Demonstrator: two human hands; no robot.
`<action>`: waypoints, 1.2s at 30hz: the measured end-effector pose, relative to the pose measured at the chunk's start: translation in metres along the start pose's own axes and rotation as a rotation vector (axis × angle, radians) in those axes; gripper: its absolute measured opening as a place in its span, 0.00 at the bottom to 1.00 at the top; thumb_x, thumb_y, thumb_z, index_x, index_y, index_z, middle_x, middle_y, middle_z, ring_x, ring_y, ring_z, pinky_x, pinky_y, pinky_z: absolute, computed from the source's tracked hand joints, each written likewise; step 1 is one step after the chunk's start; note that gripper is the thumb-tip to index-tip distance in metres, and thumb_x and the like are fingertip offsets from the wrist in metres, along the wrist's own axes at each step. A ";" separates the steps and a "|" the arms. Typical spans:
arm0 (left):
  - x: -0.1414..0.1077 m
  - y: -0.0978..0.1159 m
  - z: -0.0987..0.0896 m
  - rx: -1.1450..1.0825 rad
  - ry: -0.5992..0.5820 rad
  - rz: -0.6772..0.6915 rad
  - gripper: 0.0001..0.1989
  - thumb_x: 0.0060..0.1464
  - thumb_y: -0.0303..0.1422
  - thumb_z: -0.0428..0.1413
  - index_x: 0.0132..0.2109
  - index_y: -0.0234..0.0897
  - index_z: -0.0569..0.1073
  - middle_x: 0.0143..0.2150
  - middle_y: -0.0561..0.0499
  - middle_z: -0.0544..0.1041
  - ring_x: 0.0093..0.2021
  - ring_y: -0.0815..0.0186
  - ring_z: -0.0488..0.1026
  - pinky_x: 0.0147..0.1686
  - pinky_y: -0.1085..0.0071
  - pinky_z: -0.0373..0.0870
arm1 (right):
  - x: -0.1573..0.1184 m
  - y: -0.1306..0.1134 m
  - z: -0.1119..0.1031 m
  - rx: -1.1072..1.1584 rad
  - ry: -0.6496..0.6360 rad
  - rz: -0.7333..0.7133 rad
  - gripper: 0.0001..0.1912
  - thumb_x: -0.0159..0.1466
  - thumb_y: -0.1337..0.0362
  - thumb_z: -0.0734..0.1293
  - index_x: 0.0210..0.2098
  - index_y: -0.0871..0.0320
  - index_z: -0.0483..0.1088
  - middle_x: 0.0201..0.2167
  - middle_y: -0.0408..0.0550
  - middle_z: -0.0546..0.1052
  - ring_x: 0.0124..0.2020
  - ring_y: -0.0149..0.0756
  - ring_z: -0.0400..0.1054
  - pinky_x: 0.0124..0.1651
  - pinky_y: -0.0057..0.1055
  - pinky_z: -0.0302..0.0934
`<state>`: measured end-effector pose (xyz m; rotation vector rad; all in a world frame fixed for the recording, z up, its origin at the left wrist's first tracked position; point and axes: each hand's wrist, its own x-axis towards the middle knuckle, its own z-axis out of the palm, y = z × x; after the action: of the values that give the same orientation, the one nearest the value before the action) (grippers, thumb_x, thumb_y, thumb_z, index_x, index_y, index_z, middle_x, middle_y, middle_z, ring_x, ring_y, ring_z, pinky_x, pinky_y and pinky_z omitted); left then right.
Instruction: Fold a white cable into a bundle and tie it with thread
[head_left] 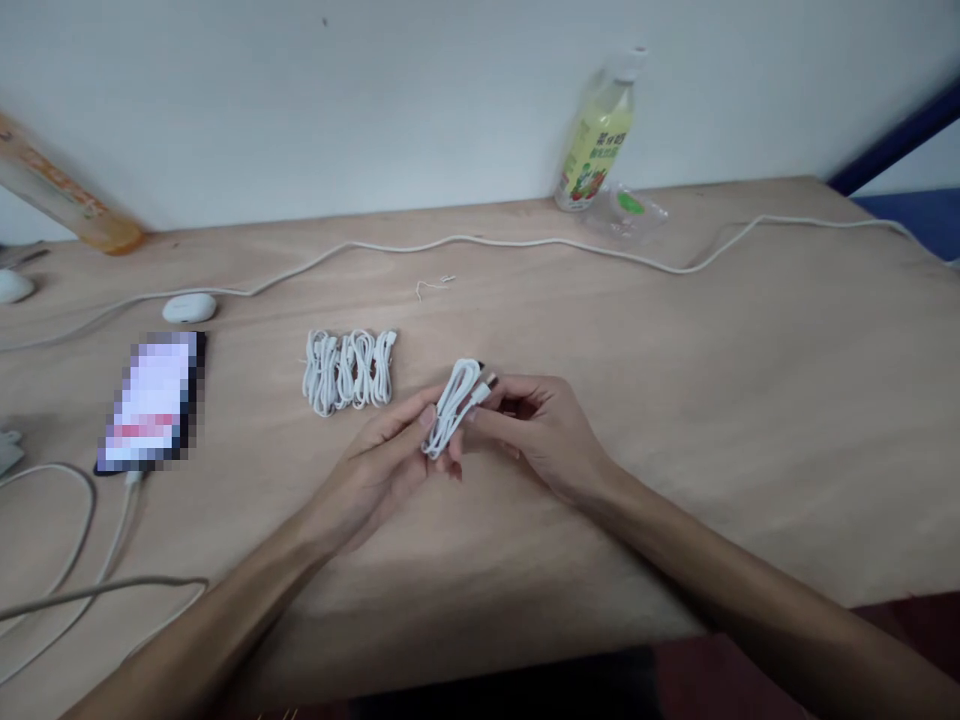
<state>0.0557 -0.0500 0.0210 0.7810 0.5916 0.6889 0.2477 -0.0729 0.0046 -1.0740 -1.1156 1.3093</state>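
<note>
A folded white cable [452, 402] with a metal plug at its upper right end is held between both hands above the table. My left hand [394, 445] grips its lower left side, thumb on top. At its right side, my right hand [544, 425] pinches the cable near the plug with thumb and fingers. Several bundled white cables [349, 370] lie side by side on the table, to the left of and beyond my hands.
Along the back of the wooden table [750, 400] runs a long white cord [525, 241]. A phone [150, 400], a white case [189, 307] and an orange bottle [67, 190] are at left. A yellow-green bottle [598, 140] and clear plastic [628, 212] stand near the wall.
</note>
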 end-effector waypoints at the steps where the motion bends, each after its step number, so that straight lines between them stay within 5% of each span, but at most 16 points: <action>1: -0.001 0.001 0.001 -0.037 0.003 -0.028 0.11 0.65 0.36 0.67 0.52 0.37 0.84 0.32 0.52 0.73 0.31 0.69 0.68 0.34 0.74 0.73 | 0.000 0.000 0.001 -0.004 0.005 -0.014 0.10 0.63 0.60 0.77 0.26 0.54 0.79 0.22 0.38 0.77 0.22 0.28 0.66 0.26 0.27 0.62; 5: -0.004 0.002 0.002 -0.152 0.004 -0.143 0.09 0.63 0.39 0.68 0.45 0.38 0.82 0.28 0.57 0.60 0.26 0.71 0.54 0.29 0.75 0.68 | -0.002 0.003 0.005 -0.069 0.035 -0.075 0.10 0.62 0.62 0.75 0.25 0.54 0.78 0.24 0.40 0.78 0.27 0.31 0.68 0.33 0.30 0.65; 9: -0.006 0.001 0.004 -0.043 -0.069 -0.143 0.17 0.64 0.49 0.66 0.43 0.40 0.78 0.27 0.59 0.55 0.25 0.71 0.49 0.27 0.74 0.64 | -0.008 0.002 0.008 -0.168 0.093 -0.143 0.03 0.61 0.66 0.74 0.30 0.53 0.82 0.24 0.38 0.76 0.25 0.30 0.64 0.29 0.29 0.60; 14: -0.008 0.006 0.011 0.230 -0.147 -0.185 0.17 0.57 0.41 0.72 0.45 0.40 0.75 0.32 0.58 0.67 0.26 0.72 0.58 0.24 0.76 0.62 | -0.014 -0.002 0.013 -0.258 0.175 -0.285 0.05 0.64 0.69 0.74 0.33 0.53 0.82 0.24 0.39 0.75 0.25 0.29 0.65 0.28 0.28 0.59; 18: -0.010 0.014 0.010 0.400 -0.306 -0.369 0.13 0.60 0.36 0.67 0.47 0.39 0.73 0.34 0.58 0.72 0.25 0.74 0.63 0.25 0.76 0.63 | -0.017 -0.004 0.014 -0.364 0.230 -0.456 0.06 0.68 0.70 0.74 0.36 0.54 0.82 0.24 0.38 0.74 0.24 0.28 0.65 0.28 0.28 0.61; 24: -0.015 0.015 -0.001 0.470 -0.405 -0.481 0.17 0.67 0.44 0.60 0.33 0.39 0.70 0.24 0.58 0.70 0.23 0.71 0.64 0.26 0.74 0.62 | -0.016 -0.007 0.014 -0.384 0.378 -0.512 0.07 0.67 0.71 0.73 0.36 0.54 0.82 0.24 0.37 0.73 0.23 0.27 0.64 0.26 0.28 0.60; 27: -0.016 0.012 -0.001 0.377 -0.313 -0.477 0.23 0.67 0.48 0.61 0.28 0.38 0.70 0.23 0.58 0.64 0.22 0.72 0.58 0.23 0.74 0.59 | -0.012 -0.007 0.012 -0.367 0.455 -0.490 0.06 0.67 0.70 0.74 0.35 0.53 0.82 0.23 0.37 0.72 0.23 0.28 0.63 0.24 0.27 0.58; 30: -0.011 0.009 0.001 0.185 -0.063 -0.343 0.23 0.64 0.50 0.64 0.31 0.37 0.72 0.23 0.61 0.55 0.21 0.74 0.48 0.19 0.77 0.52 | -0.011 -0.006 0.010 -0.372 0.456 -0.488 0.05 0.67 0.70 0.74 0.35 0.53 0.82 0.23 0.37 0.72 0.22 0.27 0.62 0.24 0.26 0.58; 33: -0.006 0.007 0.001 0.152 0.145 -0.118 0.20 0.63 0.48 0.67 0.34 0.37 0.76 0.23 0.64 0.47 0.21 0.75 0.41 0.17 0.80 0.46 | -0.013 -0.006 0.009 -0.427 0.373 -0.525 0.07 0.69 0.70 0.73 0.36 0.53 0.82 0.23 0.37 0.73 0.22 0.27 0.63 0.24 0.26 0.59; 36: -0.004 0.006 0.000 0.244 0.208 0.038 0.19 0.60 0.48 0.69 0.35 0.37 0.79 0.20 0.64 0.50 0.19 0.76 0.43 0.16 0.80 0.47 | -0.016 -0.005 0.009 -0.524 0.242 -0.610 0.08 0.70 0.72 0.72 0.39 0.53 0.83 0.24 0.37 0.74 0.22 0.26 0.64 0.24 0.26 0.61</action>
<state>0.0514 -0.0495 0.0263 0.9553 0.8633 0.7469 0.2401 -0.0896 0.0114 -1.0986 -1.4862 0.4019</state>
